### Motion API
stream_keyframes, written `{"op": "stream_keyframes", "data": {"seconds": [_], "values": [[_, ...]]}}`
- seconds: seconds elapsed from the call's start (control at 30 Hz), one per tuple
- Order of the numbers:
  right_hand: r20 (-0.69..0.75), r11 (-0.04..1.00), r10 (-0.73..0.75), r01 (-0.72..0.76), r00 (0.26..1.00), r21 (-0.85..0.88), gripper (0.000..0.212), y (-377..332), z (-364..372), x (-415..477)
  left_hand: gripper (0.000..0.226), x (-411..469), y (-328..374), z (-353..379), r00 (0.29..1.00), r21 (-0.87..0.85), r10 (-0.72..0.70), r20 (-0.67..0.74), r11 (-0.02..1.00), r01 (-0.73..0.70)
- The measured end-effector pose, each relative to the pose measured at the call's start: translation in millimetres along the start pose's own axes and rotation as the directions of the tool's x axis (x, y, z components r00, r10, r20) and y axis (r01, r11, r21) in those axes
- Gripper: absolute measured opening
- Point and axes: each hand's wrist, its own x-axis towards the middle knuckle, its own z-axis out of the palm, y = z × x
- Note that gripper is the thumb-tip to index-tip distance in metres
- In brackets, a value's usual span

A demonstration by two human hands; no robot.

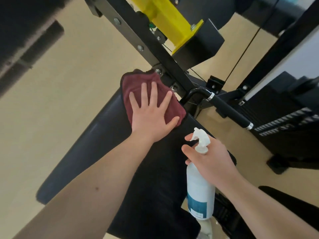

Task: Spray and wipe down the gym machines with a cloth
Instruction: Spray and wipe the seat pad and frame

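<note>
Left grip (151, 118): fingers spread flat, pressing maroon cloth (137, 83) on black pad (96, 144). Right grip (212, 161): curled round spray bottle (200, 190), near right.

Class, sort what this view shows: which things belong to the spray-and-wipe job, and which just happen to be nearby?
Job: left hand pressing flat on the maroon cloth; black padded bench beneath it; right hand gripping the spray bottle.
Nearby: yellow bracket; black handle bar; weight stack.
</note>
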Motion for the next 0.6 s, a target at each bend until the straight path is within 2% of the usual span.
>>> {"op": "stream_keyframes", "data": {"seconds": [0.13, 0.27, 0.43, 0.6], "values": [[-0.046, 0.999, 0.032, -0.03, 0.998, 0.036, 0.005, 8, -17, -6, 0.084, -34, 47, 17, 0.972, -0.01, 0.226, 0.065, 0.974, -0.226], [-0.063, 0.999, 0.054, -0.054, 0.997, -0.003, 0.006, 16, -26, -9, 0.082, -40, 48, 18, 0.959, 0.017, 0.273, 0.079, 0.961, -0.275], [-0.067, 0.989, 0.141, -0.143, 0.988, -0.024, 0.008, 18, -26, -5, 0.069, -31, 17, 8, 0.995, 0.015, 0.097, 0.035, 0.995, -0.097], [-0.037, 0.981, 0.161, -0.164, 0.986, -0.108, 0.009, 18, -17, 3, 0.06, -33, -27, 3, 0.994, -0.04, -0.102, -0.033, 0.994, 0.101]]}}
